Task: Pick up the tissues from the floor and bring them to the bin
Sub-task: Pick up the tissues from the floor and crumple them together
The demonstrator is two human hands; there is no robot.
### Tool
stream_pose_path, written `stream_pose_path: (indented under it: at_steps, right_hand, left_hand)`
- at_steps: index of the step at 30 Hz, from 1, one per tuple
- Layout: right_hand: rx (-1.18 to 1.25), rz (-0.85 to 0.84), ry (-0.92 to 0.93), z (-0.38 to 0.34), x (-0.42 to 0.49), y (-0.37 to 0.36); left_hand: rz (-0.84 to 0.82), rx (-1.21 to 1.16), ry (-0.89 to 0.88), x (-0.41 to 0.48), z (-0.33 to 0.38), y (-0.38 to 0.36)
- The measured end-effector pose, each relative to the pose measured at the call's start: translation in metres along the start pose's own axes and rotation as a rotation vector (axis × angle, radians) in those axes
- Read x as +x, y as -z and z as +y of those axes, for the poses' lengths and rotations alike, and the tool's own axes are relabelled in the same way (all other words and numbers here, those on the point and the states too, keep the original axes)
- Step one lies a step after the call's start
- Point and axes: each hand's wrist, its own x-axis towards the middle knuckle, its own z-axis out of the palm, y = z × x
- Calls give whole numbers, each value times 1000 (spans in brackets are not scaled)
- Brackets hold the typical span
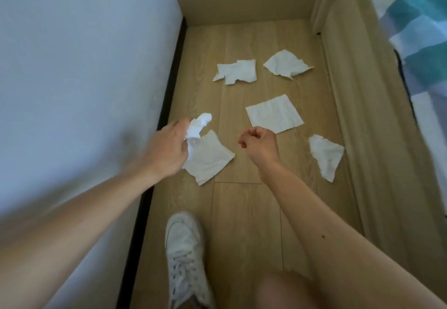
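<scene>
Both bare arms reach forward and down over the wooden floor (242,212) in a narrow strip between a white wall (84,54) on the left and a wooden bed frame (358,91) on the right. The left hand (167,149) is out ahead of a nearly straight arm, back of the hand up, fingers curled around a crumpled tissue (197,126) whose scrunched end sticks out past the knuckles; the hand is a little blurred. Just beside and partly under that hand lies a flat tissue (208,161), one edge hidden by the hand, so whether it is also gripped cannot be told. The right hand (260,143) hangs above the floor with the wrist bent, fingers folded loosely into the palm, nothing visible in it. Four more tissues lie on the boards: a smooth square one (274,114) just beyond the right hand, a torn one (326,156) to its right near the bed frame, and two rumpled ones farther off, one on the left (235,71) and one on the right (286,64). A white sneaker (185,255) is planted on the floor below, and a bare knee (285,289) shows at the bottom edge. A striped blanket (418,30) covers the bed at upper right.
</scene>
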Motion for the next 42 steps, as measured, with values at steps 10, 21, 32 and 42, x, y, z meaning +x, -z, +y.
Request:
stream_pose_path:
  at_steps: [10,21,32,42]
  right_hand:
    - [-619,-106,189,-61,91,1]
    - [-504,170,349,-16,169,61]
    - [-1071,141,-10,64,164,165]
    - [-1039,168,-47,105,156,168]
  left_hand:
    - [-308,-17,-35,64,-43,-96]
    - [-516,277,-371,100,-67,-166]
    - [-283,-147,-590,189,-6,-133]
    - [-118,-211,-726,262,74,-134]
